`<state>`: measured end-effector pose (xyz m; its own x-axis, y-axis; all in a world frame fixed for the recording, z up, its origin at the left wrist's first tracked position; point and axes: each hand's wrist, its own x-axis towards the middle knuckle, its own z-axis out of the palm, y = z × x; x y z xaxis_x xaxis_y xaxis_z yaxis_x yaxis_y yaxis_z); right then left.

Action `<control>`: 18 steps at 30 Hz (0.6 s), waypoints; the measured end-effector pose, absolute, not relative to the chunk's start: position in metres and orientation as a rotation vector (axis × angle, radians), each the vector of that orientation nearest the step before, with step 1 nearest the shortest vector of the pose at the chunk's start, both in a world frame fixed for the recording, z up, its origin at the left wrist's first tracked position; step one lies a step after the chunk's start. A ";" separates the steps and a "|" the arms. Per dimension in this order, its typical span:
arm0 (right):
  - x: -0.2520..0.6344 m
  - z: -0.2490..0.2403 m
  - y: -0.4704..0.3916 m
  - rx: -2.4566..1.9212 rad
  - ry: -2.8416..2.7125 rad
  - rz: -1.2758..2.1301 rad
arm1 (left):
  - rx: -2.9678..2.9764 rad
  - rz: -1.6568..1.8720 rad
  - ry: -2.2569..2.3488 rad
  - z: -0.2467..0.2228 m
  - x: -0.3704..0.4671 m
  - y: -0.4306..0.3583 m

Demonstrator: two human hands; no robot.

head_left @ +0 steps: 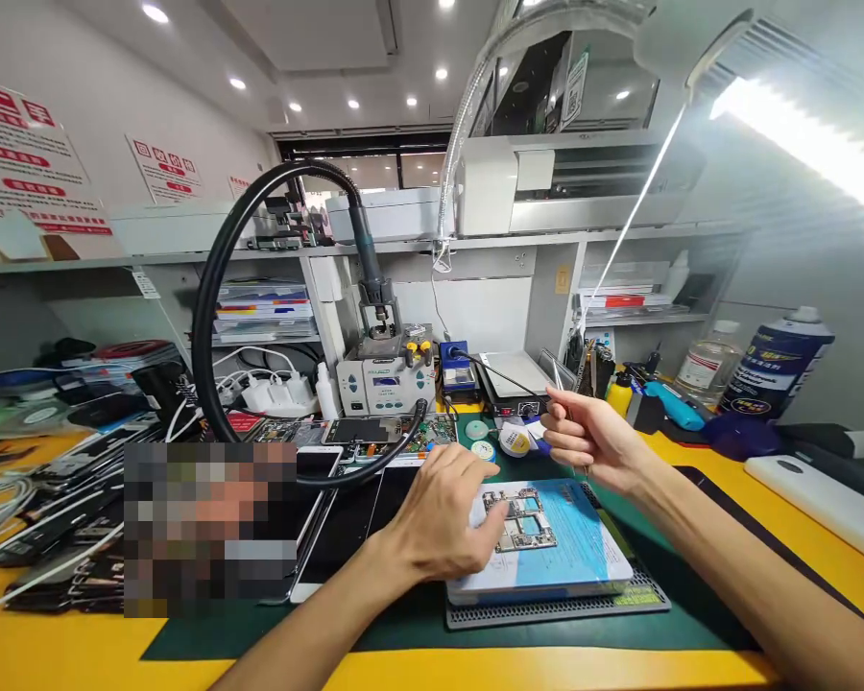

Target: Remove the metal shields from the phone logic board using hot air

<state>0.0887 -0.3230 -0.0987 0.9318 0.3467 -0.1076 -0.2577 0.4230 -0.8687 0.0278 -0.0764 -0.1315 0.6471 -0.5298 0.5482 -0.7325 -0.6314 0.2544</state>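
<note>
Two forearms (734, 566) flank one board (521, 519), left hand (446, 513) open, right hand (587, 437) pinching one tool (556, 372).

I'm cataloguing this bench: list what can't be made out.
All in the head view:
Under the pixelated patch: mosaic hides it.
Circuit board's left edge: left hand's thumb covers part.
Thin tool's middle: right hand hides it.
Lamp's far end: cut off by right edge.

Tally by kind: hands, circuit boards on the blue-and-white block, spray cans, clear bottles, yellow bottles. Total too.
Hands (left hand, right hand): 2
Circuit board: 1
Spray can: 1
Clear bottle: 1
Yellow bottle: 1
Total: 6
</note>
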 end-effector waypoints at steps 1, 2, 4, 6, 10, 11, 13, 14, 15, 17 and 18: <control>0.087 -0.102 -0.323 -1.048 -0.092 0.397 | 2.427 0.611 -0.949 -0.132 0.031 -0.074; 0.084 -0.105 -0.322 -1.032 -0.089 0.412 | 2.451 0.624 -0.898 -0.131 0.035 -0.072; 0.078 -0.109 -0.319 -1.009 -0.079 0.434 | 2.515 0.640 -0.755 -0.128 0.047 -0.065; 0.072 -0.112 -0.316 -0.999 -0.065 0.452 | 2.584 0.627 -0.557 -0.122 0.065 -0.058; 0.065 -0.109 -0.312 -0.992 -0.037 0.474 | 2.652 0.461 -0.206 -0.103 0.113 -0.045; 0.065 -0.107 -0.312 -0.989 -0.031 0.472 | 2.650 0.413 -0.144 -0.098 0.125 -0.043; 0.064 -0.104 -0.312 -0.985 -0.020 0.461 | 2.629 0.344 -0.044 -0.089 0.145 -0.039; 0.064 -0.102 -0.312 -0.984 -0.016 0.456 | 2.612 0.315 -0.008 -0.086 0.154 -0.038; 0.063 -0.101 -0.313 -0.984 -0.013 0.450 | 2.592 0.291 0.017 -0.084 0.160 -0.037; 0.062 -0.100 -0.313 -0.987 -0.010 0.440 | 2.545 0.248 0.055 -0.082 0.169 -0.037; 0.061 -0.099 -0.313 -0.990 -0.009 0.438 | 2.519 0.229 0.073 -0.082 0.172 -0.036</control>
